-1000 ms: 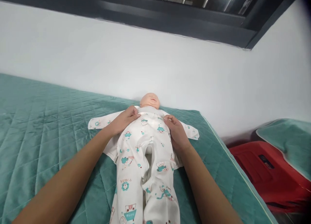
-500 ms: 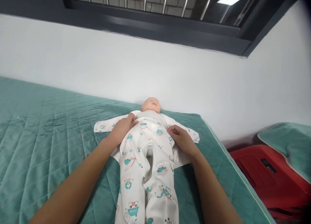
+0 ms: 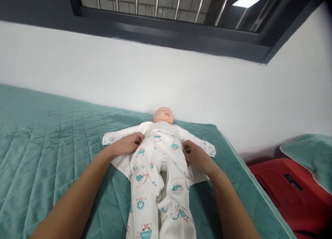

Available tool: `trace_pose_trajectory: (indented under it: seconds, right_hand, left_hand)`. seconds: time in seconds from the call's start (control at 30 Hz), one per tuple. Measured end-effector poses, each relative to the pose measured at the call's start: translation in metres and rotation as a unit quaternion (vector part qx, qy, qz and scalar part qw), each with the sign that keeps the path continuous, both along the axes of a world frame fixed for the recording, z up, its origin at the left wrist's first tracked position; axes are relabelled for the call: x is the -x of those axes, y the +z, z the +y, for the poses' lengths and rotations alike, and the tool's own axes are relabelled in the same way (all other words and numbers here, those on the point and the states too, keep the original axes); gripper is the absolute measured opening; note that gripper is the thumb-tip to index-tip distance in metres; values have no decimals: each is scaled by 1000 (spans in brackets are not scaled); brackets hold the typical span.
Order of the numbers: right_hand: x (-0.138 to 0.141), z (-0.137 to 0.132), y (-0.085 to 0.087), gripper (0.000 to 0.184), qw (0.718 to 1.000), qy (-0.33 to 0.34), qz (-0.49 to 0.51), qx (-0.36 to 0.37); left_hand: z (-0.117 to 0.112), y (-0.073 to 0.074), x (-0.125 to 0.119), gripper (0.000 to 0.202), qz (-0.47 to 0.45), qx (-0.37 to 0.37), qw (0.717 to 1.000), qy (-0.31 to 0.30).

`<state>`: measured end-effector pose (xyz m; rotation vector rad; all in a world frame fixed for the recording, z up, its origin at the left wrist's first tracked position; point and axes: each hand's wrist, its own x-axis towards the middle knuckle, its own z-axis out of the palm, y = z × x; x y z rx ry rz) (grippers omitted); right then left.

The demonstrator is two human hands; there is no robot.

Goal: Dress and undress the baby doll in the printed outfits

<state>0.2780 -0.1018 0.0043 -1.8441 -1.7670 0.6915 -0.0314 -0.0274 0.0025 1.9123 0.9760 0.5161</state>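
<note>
A baby doll (image 3: pixel 163 115) lies on its back on a green quilted bed (image 3: pixel 46 138), head toward the wall. It wears a white romper (image 3: pixel 158 169) printed with teal and pink figures, sleeves spread out flat. My left hand (image 3: pixel 127 144) rests at the doll's left flank, fingers curled onto the romper's edge. My right hand (image 3: pixel 195 154) sits at the other flank, fingers bent and pinching the cloth there.
A white wall (image 3: pixel 166 76) runs behind the bed under a dark window frame (image 3: pixel 166 28) with bars. A red object (image 3: pixel 287 190) lies off the bed's right edge, beside another green quilted piece (image 3: pixel 311 156).
Both hands have slid down from the doll's shoulders and chest to its sides. The view has tilted up, showing more of the window.
</note>
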Motion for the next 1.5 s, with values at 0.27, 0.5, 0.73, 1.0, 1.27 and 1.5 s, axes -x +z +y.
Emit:
trace_pose_trajectory:
  seconds: [0.27, 0.5, 0.73, 1.0, 1.27, 1.5]
  right_hand:
    - [13, 6, -4, 10, 994, -45, -100, -30]
    - [19, 6, -3, 18, 995, -21, -81, -58]
    - [21, -1, 0, 20, 982, 37, 184, -23]
    - [23, -2, -7, 35, 951, 49, 303, -42]
    - [15, -3, -2, 31, 965, 92, 239, -53]
    - [13, -7, 9, 31, 971, 121, 201, -46]
  left_hand:
    - [4, -7, -14, 16, 92, -72, 990, 80]
    - [3, -9, -22, 14, 113, -104, 984, 85]
    - [-7, 7, -16, 26, 5, -8, 1000, 17]
    - [-20, 1, -28, 43, -251, 238, 936, 65]
    - [-12, -6, -20, 44, -268, 275, 922, 49]
    - [-23, 14, -19, 39, -219, 186, 957, 45]
